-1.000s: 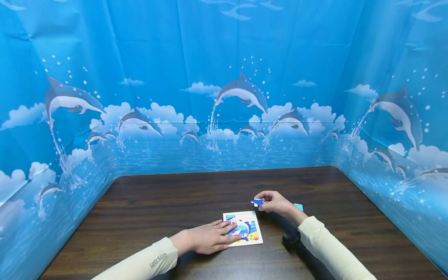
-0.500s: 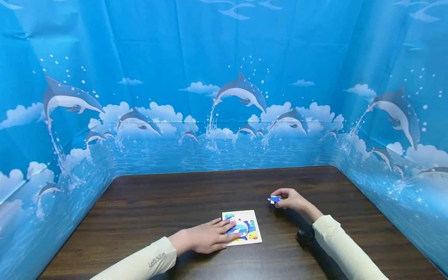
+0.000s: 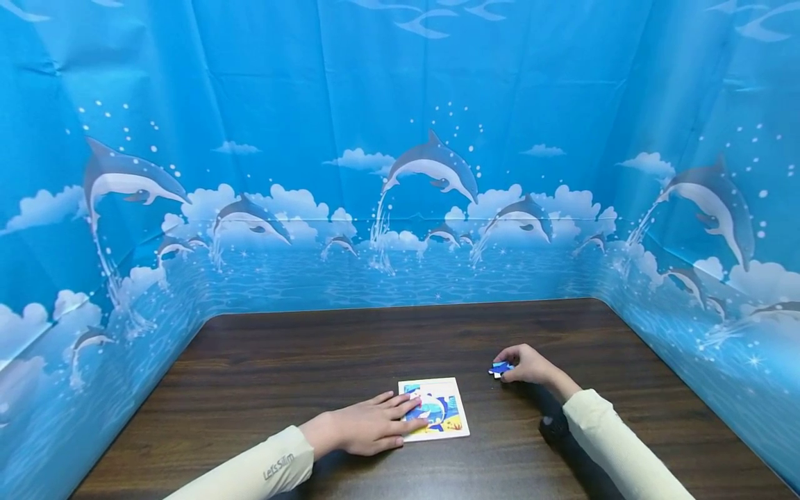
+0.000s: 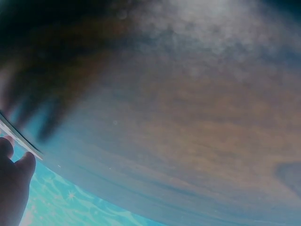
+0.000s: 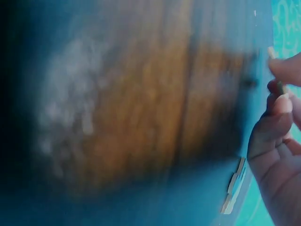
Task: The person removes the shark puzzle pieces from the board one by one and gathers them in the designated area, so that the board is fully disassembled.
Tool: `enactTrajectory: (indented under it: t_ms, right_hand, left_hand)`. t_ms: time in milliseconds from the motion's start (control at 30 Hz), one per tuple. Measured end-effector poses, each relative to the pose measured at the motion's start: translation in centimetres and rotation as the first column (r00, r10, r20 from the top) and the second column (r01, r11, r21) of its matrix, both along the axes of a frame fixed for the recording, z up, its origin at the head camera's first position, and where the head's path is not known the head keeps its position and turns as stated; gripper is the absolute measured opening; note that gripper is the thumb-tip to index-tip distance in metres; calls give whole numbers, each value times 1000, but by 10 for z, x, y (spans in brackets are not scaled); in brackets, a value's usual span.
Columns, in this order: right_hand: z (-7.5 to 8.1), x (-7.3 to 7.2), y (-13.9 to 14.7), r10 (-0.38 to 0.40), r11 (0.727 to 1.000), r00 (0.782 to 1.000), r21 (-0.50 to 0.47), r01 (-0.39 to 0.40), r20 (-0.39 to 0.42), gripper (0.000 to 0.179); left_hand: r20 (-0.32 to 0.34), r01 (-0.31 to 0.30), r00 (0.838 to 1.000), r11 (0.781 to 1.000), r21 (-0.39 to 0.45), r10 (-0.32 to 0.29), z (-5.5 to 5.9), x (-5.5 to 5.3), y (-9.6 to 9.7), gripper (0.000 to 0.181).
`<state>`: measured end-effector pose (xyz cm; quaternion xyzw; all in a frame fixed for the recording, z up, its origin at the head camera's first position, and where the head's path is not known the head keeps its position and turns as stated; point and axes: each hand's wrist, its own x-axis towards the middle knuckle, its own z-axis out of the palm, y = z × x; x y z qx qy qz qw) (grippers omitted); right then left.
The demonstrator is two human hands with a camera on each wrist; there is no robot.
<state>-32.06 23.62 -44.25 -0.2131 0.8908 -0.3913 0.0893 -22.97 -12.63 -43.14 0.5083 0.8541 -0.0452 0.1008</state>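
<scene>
My left hand lies with fingers spread on a square puzzle board with a white rim and a dolphin picture. Its fingers cover part of the picture's left side. Farther right, my right hand pinches a blue and white puzzle piece between thumb and fingers, low over the table. In the right wrist view only a thin edge shows between the fingertips of the right hand. Another puzzle piece lies on the table there; the head view does not show it, as the right hand and forearm block that side.
A dark brown wood-grain table carries everything. A blue curtain printed with dolphins encloses its back and sides. A small black device sits beneath the right wrist.
My right hand has moved to the right, away from the board, with the puzzle piece still pinched, and is now slightly lower. The left hand has stayed on the board.
</scene>
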Motion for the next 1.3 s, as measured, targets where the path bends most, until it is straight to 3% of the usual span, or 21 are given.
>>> enactTrajectory:
  t_ms: [133,267,467,600,867,1000,1133,1200,1300]
  right_hand:
    - [-2,-1,-1,13,996,994,87,-3,-109,26]
    - [2,3,-9,-65,984,989,157,86,-132,26]
    - [7,8,-14,-84,966,979,227,126,-186,28]
    - [4,8,-13,-70,965,977,236,117,-200,29]
    - [5,9,-14,-82,968,985,223,114,-150,31]
    - [7,8,-16,-96,986,990,126,108,-100,33]
    - [11,6,-21,-161,983,987,-89,162,21,42]
    - [12,6,-25,-205,943,972,-242,228,118,50]
    - [10,6,-32,-239,824,935,-456,337,260,60]
  left_hand:
    - [-1,0,1000,1000,6,0,0,2,0,49]
    - [-2,0,1000,1000,8,0,1,3,0,49]
    - [2,-5,1000,1000,10,5,2,4,-1,49]
    - [19,-11,1000,1000,11,11,2,5,-1,49]
    - [2,-7,1000,1000,4,7,1,5,-3,49]
    - [3,-3,1000,1000,2,3,3,6,-4,49]
    - [1,-3,1000,1000,6,3,3,7,-4,49]
    - [7,-6,1000,1000,9,5,4,7,-5,49]
    - [27,-11,1000,1000,9,11,4,7,-5,49]
